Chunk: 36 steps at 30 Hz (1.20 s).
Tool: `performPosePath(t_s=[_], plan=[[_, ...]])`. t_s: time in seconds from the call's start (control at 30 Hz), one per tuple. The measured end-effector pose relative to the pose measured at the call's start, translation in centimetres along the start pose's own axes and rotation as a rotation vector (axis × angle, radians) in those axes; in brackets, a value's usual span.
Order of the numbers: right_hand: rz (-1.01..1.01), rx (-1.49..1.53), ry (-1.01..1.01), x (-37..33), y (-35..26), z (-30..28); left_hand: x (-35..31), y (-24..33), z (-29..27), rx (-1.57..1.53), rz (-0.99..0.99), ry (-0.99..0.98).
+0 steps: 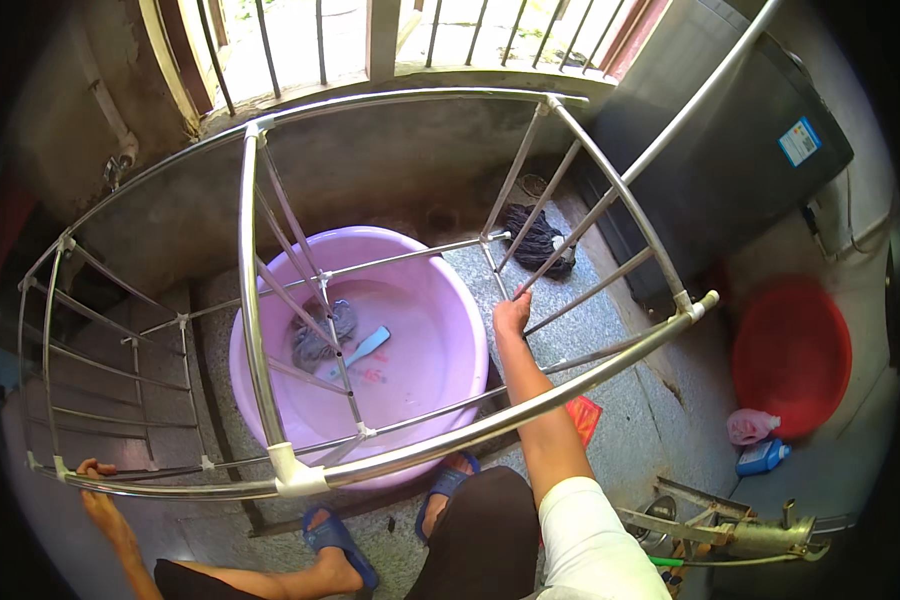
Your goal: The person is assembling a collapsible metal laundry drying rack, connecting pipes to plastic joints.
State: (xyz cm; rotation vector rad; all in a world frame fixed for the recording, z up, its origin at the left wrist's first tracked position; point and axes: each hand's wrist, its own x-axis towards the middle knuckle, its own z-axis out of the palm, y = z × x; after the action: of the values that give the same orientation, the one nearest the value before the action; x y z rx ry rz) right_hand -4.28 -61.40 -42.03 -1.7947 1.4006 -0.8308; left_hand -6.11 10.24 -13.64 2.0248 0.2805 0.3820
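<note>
A long rack of shiny metal tubes with white plastic joints (251, 290) stretches across the view, tilted on its side. My left hand (98, 492) grips its lower tube at the near left end. Reaching through the frame, my right hand (513, 314) is closed around one of the thin crossbars on the right. Beneath the rack stands a round purple basin (478, 345) with water in it. A grey cloth (315, 340) and a light blue brush (371, 343) lie inside the basin, partly behind the bars.
A dark mop head (538, 240) rests on the floor before a large grey appliance (710, 130). Farther right are a red tub (800, 350), a pink bottle (750, 426) and a blue bottle (762, 457). A metal stand (740, 535) is near my right side. A barred window lies ahead.
</note>
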Motion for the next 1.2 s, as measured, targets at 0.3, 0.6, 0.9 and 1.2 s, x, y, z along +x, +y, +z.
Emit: performPosePath(t_s=[0.3,0.6,0.9,1.2], plan=[[-0.083,0.041,-0.158,0.4,0.9,-2.8,-0.4,0.9,0.8,-0.029,0.033,-0.019],[-0.213,-0.197,-0.220,-0.2,0.2,-3.9,-0.4,0.2,-0.2,0.002,0.033,-0.039],[-0.033,0.315,-0.180,-6.3,2.7,-7.3,-0.3,0.5,0.0,-0.033,0.024,-0.091],[-0.235,0.254,-0.041,-3.9,4.1,-9.0,0.9,-1.4,-1.0,-0.055,0.009,-0.103]])
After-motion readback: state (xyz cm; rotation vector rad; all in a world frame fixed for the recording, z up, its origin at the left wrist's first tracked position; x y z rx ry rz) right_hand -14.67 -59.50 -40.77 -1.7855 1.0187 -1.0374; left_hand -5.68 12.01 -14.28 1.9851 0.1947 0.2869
